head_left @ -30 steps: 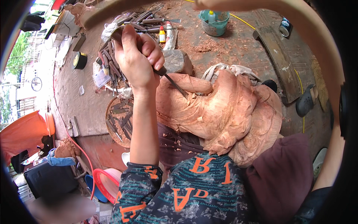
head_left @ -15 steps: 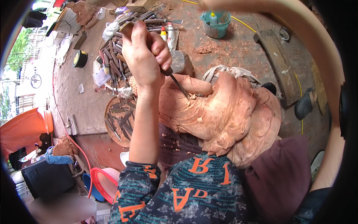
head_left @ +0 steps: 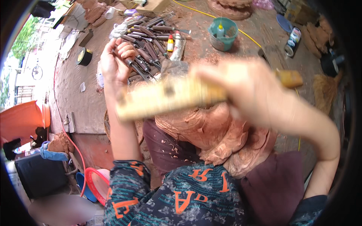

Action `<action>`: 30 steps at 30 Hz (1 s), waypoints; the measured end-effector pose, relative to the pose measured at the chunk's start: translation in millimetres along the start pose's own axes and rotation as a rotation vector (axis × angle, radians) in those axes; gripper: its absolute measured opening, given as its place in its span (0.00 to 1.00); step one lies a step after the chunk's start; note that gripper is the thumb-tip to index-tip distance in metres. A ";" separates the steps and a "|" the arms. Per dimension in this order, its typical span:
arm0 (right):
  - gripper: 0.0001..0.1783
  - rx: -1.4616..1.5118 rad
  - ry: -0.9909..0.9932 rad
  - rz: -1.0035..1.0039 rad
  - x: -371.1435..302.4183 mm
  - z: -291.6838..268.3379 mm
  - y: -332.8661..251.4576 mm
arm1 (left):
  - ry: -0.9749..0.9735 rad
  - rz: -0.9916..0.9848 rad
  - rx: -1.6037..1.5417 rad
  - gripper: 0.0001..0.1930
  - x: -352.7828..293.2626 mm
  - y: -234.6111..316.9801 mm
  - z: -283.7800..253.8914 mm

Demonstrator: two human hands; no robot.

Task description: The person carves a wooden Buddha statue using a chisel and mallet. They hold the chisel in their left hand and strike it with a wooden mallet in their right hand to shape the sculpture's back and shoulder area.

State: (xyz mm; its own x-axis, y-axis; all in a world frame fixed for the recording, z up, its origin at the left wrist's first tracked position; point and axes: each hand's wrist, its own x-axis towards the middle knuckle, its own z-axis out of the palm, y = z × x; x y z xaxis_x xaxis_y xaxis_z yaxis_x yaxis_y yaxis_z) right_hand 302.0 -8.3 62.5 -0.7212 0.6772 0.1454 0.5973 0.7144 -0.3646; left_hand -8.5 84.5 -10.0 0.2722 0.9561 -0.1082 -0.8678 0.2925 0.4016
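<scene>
My left hand [head_left: 116,62] is raised beside a heap of carving tools, its fingers curled round a dark-handled chisel [head_left: 136,68] that slants down to the right. Smeared by motion, my right hand [head_left: 245,90] grips a pale yellow wooden mallet [head_left: 166,98]. The mallet lies across the view above the carving, and its handle end [head_left: 292,78] sticks out behind the hand. Below it a reddish wood carving [head_left: 222,132] with rounded, folded forms rests against my lap. The mallet and right hand hide its upper part and the chisel's tip.
Carving tools [head_left: 151,51] lie heaped at the back left, near a yellow glue bottle [head_left: 170,43]. A teal bucket [head_left: 230,42] holds a squeeze bottle. A spray can [head_left: 292,42] lies at the right. A black roll of tape [head_left: 85,56] and a red-rimmed basin [head_left: 87,180] are at left.
My left hand with the chisel has moved left and down, away from the carving. My right hand has swung in from the upper right, bringing the mallet over the carving.
</scene>
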 end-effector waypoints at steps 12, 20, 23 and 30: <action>0.18 -0.052 -0.114 -0.435 -47.1 72.6 -48.0 | 0.704 -0.025 1.030 0.35 69.7 11.1 -102.8; 0.19 -0.112 -0.173 -0.439 -47.4 70.8 -49.4 | 0.591 -0.078 1.465 0.28 92.0 -12.5 -142.4; 0.21 -0.127 -0.171 -0.456 -47.3 70.9 -50.1 | 0.519 0.049 1.855 0.31 95.6 -9.2 -153.1; 0.21 -0.137 -0.197 -0.480 -45.5 69.8 -45.9 | -0.229 0.374 1.435 0.13 27.4 -62.7 51.8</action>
State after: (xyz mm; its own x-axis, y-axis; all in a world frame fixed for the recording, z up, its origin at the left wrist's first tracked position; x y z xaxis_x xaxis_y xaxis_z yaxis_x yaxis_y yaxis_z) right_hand 282.9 -84.1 8.4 -0.9688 0.2322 0.0863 0.2149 0.9610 -0.1739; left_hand 74.9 91.5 8.9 0.3082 0.9074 0.2859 0.1977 -0.3551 0.9137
